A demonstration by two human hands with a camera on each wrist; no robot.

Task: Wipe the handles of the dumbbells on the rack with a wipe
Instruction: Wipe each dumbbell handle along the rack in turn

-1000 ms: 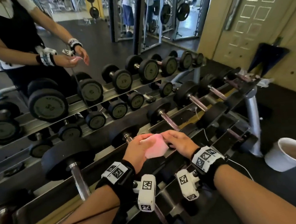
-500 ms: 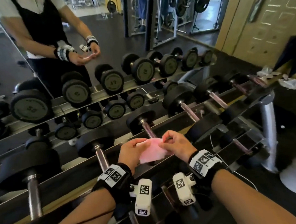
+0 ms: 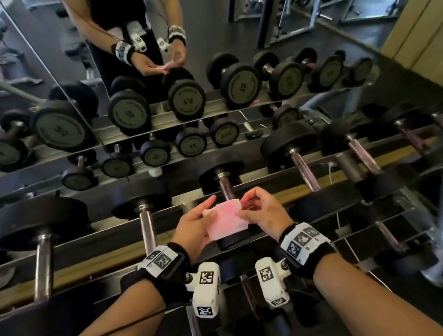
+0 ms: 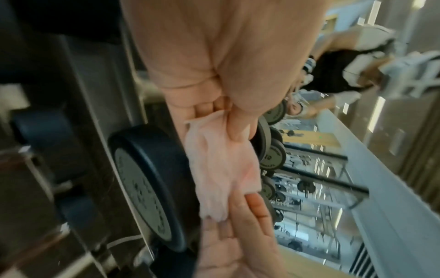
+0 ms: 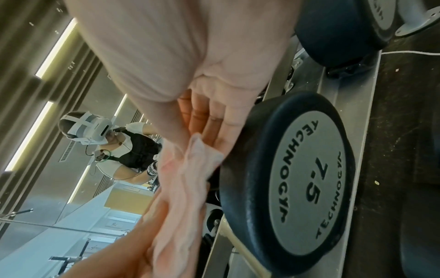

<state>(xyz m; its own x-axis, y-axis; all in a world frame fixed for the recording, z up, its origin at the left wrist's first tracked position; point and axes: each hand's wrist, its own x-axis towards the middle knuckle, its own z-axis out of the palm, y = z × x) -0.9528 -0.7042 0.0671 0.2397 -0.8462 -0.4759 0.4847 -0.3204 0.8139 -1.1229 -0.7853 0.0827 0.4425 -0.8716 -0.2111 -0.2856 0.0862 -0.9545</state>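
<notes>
Low in the middle of the head view, both hands hold one pink wipe (image 3: 226,221) stretched between them, just above a dumbbell (image 3: 222,183) on the near rack (image 3: 321,184). The left hand (image 3: 194,227) cradles the wipe's left edge with the thumb laid on top; the right hand (image 3: 264,212) pinches its right edge between thumb and curled fingers. The wipe is not yet on any handle, so the step in hand looks like spreading or refolding it. To do that well, open it into a flat pad wide enough to wrap a handle, then close it round the bar directly below and rub along its full length while twisting. Five dumbbell handles show along the top row of this rack, from lower left to upper right, and there is one wipe. More dumbbells sit on lower rows and appear in the mirror (image 3: 49,48) behind.
</notes>
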